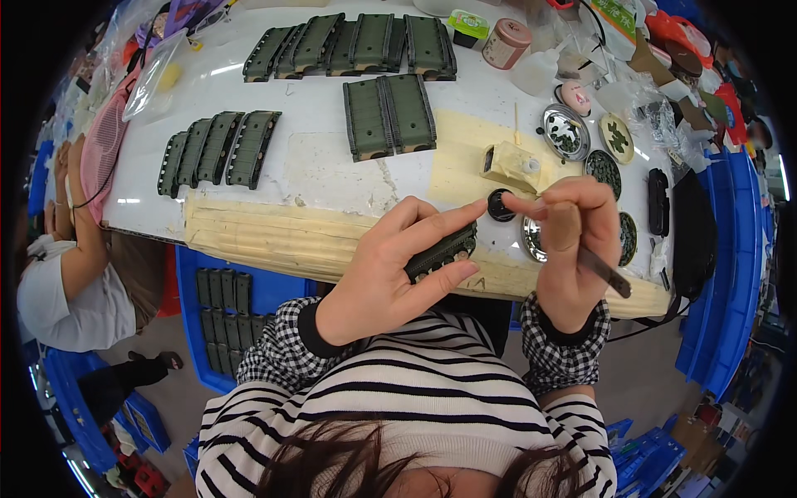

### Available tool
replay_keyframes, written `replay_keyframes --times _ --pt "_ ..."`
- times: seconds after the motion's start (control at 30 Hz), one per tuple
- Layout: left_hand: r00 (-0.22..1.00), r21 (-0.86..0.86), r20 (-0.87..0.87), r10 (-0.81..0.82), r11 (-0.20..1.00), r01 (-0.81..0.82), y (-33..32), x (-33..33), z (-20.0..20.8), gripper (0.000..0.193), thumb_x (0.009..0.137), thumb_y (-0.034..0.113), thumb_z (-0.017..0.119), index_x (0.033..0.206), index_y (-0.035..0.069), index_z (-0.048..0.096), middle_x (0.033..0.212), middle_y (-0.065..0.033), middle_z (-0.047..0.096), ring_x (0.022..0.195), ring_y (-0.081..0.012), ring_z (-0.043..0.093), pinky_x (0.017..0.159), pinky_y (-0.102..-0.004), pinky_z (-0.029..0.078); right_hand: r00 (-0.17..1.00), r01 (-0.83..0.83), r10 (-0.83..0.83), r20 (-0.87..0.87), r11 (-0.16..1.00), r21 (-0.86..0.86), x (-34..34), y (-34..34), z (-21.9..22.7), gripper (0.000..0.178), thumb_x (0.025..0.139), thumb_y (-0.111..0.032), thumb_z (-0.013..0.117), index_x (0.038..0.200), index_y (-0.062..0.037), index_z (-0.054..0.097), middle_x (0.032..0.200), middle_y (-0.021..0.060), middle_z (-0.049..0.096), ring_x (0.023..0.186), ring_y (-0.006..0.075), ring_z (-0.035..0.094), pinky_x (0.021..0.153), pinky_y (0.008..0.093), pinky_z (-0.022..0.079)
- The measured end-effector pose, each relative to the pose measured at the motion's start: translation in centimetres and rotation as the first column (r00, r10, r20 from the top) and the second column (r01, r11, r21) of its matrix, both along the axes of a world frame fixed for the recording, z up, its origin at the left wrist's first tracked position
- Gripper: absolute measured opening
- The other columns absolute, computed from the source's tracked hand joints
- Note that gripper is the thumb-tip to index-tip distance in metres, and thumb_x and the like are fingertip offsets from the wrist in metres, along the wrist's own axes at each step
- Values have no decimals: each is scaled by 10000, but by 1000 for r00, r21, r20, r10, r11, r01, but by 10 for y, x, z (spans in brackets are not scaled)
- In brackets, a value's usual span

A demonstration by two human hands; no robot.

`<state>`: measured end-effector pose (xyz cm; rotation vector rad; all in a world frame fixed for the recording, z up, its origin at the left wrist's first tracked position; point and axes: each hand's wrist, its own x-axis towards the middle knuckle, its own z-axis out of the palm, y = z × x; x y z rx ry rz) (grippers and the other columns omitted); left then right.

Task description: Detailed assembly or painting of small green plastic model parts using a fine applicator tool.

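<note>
My left hand [383, 270] holds a dark green ribbed plastic piece [442, 251] between thumb and fingers, over the table's near edge. Part of the piece is hidden by the hand. To its right, my right hand [574, 249] is closed round dark metal tweezers [608, 274]; their rear end sticks out below the palm and their tips are hard to make out. The two index fingertips come close together above a small black round cup [501, 205]. Just beyond the hands stands a cream, tape-wrapped block [510, 165]. A metal dish [532, 237] is partly hidden behind my right hand.
Rows of green ribbed pieces [374, 41] lie at the back, with a pair [390, 116] at the middle and more [220, 148] at left. Dishes of small dark parts [603, 173] stand at right. A blue crate [193, 319] sits below the table. Another person [79, 274] is at left.
</note>
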<state>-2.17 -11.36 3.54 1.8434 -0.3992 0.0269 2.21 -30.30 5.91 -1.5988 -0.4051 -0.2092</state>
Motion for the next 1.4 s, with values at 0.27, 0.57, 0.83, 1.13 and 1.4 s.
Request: replay_keyframes --times 0.27,0.57,0.83,1.13,1.4 --pt "999 -73 -45 1 997 -4 4 2 -1 516 856 137 660 1345 43 524 897 -42 507 791 -137 445 736 -247 384 890 398 -164 426 734 -550 40 -16 -13 93 839 18 650 917 -6 606 833 92 554 660 192 579 548 281 444" --pt "998 -73 -60 22 997 -27 3 2 1 503 859 147 659 1338 53 536 886 -38 505 785 -132 443 717 -242 377 941 154 32 336 845 -512 -2 -1 3 258 742 36 735 985 -32 685 816 84 582 668 202 590 555 279 462" --pt "999 -59 -34 0 998 -2 4 1 1 514 861 146 655 1351 57 527 898 -41 511 793 -130 455 711 -244 385 946 7 147 290 883 -470 -7 5 0 282 708 58 746 973 -29 700 814 80 609 636 180 598 535 263 466" --pt "999 -45 -46 -5 999 2 4 0 2 522 859 140 657 1355 52 523 911 -52 523 814 -139 478 728 -246 398 949 16 136 284 879 -476 -10 5 1 273 707 57 744 962 -35 709 808 77 614 614 169 590 512 260 455" --pt "999 -17 -48 -21 1000 20 6 -1 0 511 858 137 666 1338 20 533 915 -73 535 838 -159 512 785 -261 420 939 -5 172 298 874 -486 -8 3 -1 256 703 38 749 945 -34 707 800 75 616 611 180 593 513 269 458"
